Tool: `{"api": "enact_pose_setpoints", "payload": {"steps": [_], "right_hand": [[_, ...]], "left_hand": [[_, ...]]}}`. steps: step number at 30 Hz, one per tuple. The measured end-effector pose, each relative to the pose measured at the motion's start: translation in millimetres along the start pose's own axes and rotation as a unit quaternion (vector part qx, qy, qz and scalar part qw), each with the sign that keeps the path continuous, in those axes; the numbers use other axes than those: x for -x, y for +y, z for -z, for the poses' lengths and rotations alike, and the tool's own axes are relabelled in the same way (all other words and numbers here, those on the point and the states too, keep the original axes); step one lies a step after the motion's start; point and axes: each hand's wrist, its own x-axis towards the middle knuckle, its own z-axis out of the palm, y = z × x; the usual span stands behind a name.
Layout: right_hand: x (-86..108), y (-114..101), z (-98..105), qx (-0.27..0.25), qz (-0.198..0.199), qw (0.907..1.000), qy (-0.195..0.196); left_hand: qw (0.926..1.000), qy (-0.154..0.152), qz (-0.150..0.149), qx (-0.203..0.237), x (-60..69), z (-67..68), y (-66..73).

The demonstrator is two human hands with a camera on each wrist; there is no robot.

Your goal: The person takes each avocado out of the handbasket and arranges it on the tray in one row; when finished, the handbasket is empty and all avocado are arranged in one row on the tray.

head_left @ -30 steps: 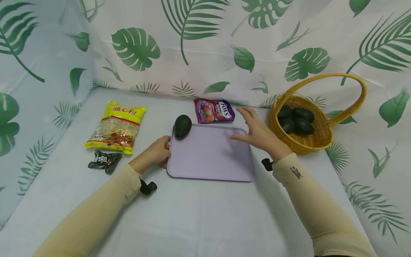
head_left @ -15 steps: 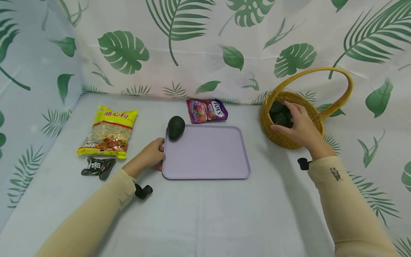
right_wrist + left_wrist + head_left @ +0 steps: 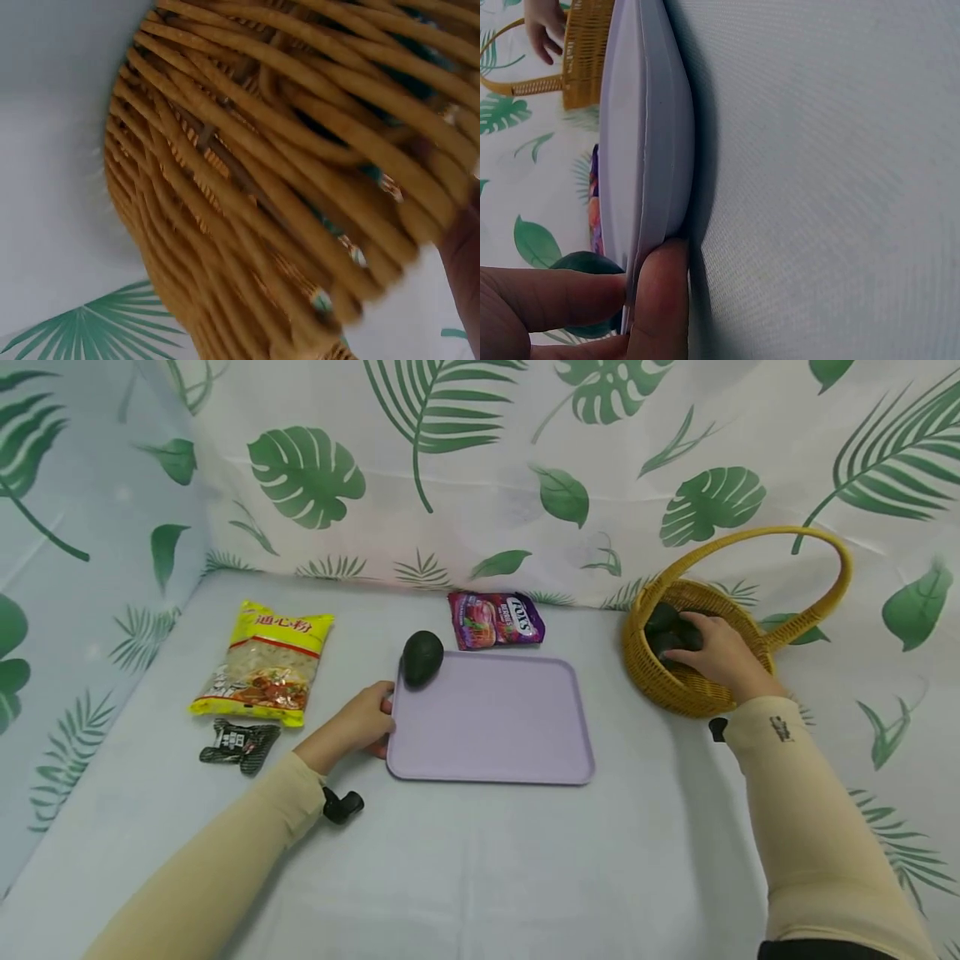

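Note:
My left hand (image 3: 363,720) pinches the left rim of a lilac tray (image 3: 495,718); in the left wrist view its fingers (image 3: 570,296) and thumb sit on either side of the rim. One dark green avocado (image 3: 422,658) lies at the tray's back left corner. On the right, my right hand (image 3: 722,653) reaches into a yellow wicker basket (image 3: 667,693), thumb and fingers around an avocado (image 3: 688,636). More avocados (image 3: 662,617) lie beside it, partly covered by the hand. The basket's weave blocks most of the hand in the right wrist view.
A yellow pasta bag (image 3: 266,664) lies on the left, with a small black packet (image 3: 240,745) in front of it. Behind the tray lies a purple candy pouch (image 3: 497,620). The basket's tall handle (image 3: 832,585) arches over its right side. A leaf-print cloth (image 3: 480,468) hangs behind.
My right hand has moved from above the tray's right side over to the right and down into the basket, onto an avocado. The left hand keeps its hold on the tray.

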Motion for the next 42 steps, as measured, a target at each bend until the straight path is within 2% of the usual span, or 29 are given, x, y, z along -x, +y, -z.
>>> {"api": "enact_pose_setpoints", "payload": {"steps": [9, 15, 27, 36, 42], "right_hand": [[-9.8, 8.6, -2.3, 0.025, -0.02, 0.9971, -0.068], [-14.4, 5.2, -4.6, 0.024, -0.024, 0.9951, -0.093], [-16.1, 7.9, -9.2, 0.027, -0.006, 0.9962, -0.083], [-2.4, 3.6, 0.3, -0.008, -0.027, 0.998, -0.057], [7.2, -0.1, 9.6, -0.012, -0.017, 0.9994, -0.027]], "left_hand": [[0.9999, -0.003, -0.005, -0.012, 2.2, -3.4, 7.2], [0.9998, -0.003, 0.0, -0.017, 1.0, -4.2, 6.9], [0.9999, 0.004, 0.007, -0.015, -1.0, -4.9, 4.6], [0.9998, 0.005, 0.009, -0.014, 0.1, -3.1, 3.0], [0.9998, 0.003, 0.011, -0.016, -0.2, -0.7, 0.8]]}}
